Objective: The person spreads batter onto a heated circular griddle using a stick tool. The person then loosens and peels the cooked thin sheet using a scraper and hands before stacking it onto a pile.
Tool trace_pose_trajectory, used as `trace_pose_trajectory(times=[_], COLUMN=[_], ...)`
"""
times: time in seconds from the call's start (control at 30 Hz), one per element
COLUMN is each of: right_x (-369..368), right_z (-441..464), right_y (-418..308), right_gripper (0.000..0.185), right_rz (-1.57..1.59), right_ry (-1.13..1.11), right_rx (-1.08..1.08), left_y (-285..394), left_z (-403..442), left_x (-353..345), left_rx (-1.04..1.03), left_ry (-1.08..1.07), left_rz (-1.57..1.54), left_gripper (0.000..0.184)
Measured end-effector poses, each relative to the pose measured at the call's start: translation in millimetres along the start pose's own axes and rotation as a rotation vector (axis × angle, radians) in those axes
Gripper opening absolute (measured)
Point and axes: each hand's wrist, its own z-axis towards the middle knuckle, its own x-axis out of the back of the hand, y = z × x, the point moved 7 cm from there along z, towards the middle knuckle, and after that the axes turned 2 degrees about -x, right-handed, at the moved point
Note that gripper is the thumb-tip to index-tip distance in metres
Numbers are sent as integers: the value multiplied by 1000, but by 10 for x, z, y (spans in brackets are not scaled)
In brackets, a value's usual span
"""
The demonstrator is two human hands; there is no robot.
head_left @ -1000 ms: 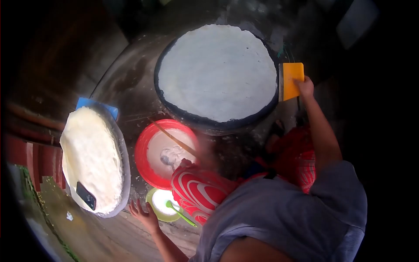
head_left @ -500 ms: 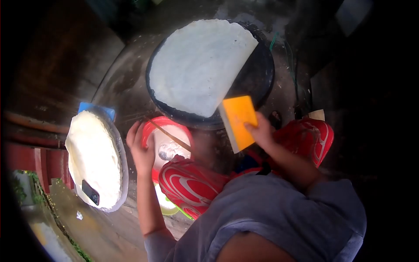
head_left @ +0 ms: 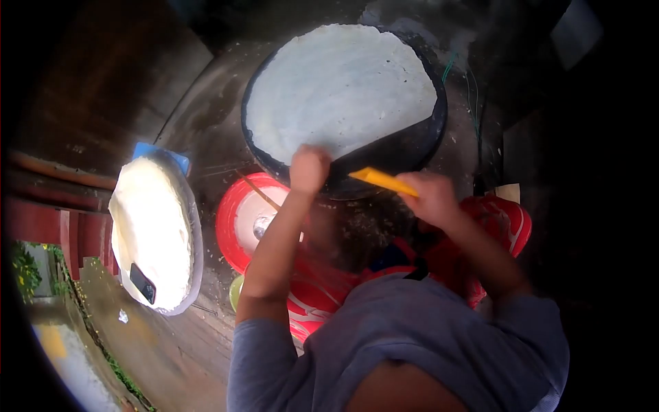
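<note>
A large thin white crepe [head_left: 336, 89] covers most of a round black griddle [head_left: 412, 154]. Its lower right side runs in a straight edge, with dark griddle surface bare beyond it. My left hand [head_left: 310, 169] is closed at the near corner of the crepe, its fingertips pinching the edge there. In my right hand [head_left: 431, 196] is a yellow scraper [head_left: 383, 180], seen nearly edge-on and held just off the griddle's near rim, to the right of my left hand.
A red bucket [head_left: 228, 223] of white batter stands left of my knees, a stick leaning in it. Farther left, a stack of pale crepes [head_left: 154, 226] lies on a round tray with a phone [head_left: 143, 283] on top. A blue object [head_left: 163, 154] sits behind the stack.
My left hand has moved from beside the bucket up to the crepe's near edge and closed on it. The scraper has drawn away from the crepe and turned edge-on.
</note>
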Motion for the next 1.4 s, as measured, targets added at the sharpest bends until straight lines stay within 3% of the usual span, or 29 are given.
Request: trace_pose_trajectory(times=[0.07, 0.17, 0.3, 0.37, 0.43, 0.57, 0.63, 0.87, 1.0, 1.1, 1.17, 1.2, 1.23, 1.3, 1.33, 1.37, 1.4], right_x=[-26, -403, -617, -576, -656, -681, -483, 21, 107, 85, 101, 111, 93, 53, 25, 13, 29], right_z=[-6, 177, 739, 945, 930, 681, 556, 61, -102, -206, -239, -256, -272, -295, -304, -314, -318], right_y=[-354, -477, -400, -379, -470, -614, -641, -525, -290, -62, 47, 62, 121, 182, 205, 222, 230], right_gripper=[29, 26, 21, 20, 19, 23, 26, 30, 27, 27, 26, 26, 25, 24, 25, 26, 26], right_rz=[-197, -215, -232, -230, -207, -237, -163, 55, 301, 418, 539, 544, 603, 665, 749, 832, 831], right_ry=[127, 124, 149, 200, 122, 53, 151, 19, -89, -137, -87, -89, -109, -127, -127, -127, -125], right_rx=[457, 548, 475, 420, 440, 519, 514, 408, 209, 36, -31, -25, -94, -159, -169, -180, -177], left_y=[-90, -193, -261, -215, -134, 250, 467, 609, 457, 262, 1, -211, -334, -837, -953, -1218, -1325], left_z=[114, 335, 627, 747, 850, 883, 728, 12, -288, -292, -184, -192, -181, -301, -257, -352, -403], left_x=[48, 129, 248, 457, 662, 1206, 1394, 1039, 553, 288, 217, 154, 220, 12, -56, -214, -254], left_rx=[79, 141, 123, 91, 113, -55, -184, -345, -353, -224, 148, 359, 394, 741, 741, 1014, 1140], left_ry=[8, 27, 67, 206, 201, 370, 440, 377, 241, 78, 65, 229, 379, 611, 614, 606, 597], left_rz=[7, -23, -94, -170, -206, -115, 9, 79, 47, -66, -584, -618, -302, 19, 22, -246, -393], left_gripper=[12, 16, 17, 13, 11, 12, 9, 23, 23, 22, 36, 51, 59, 65, 65, 67, 68])
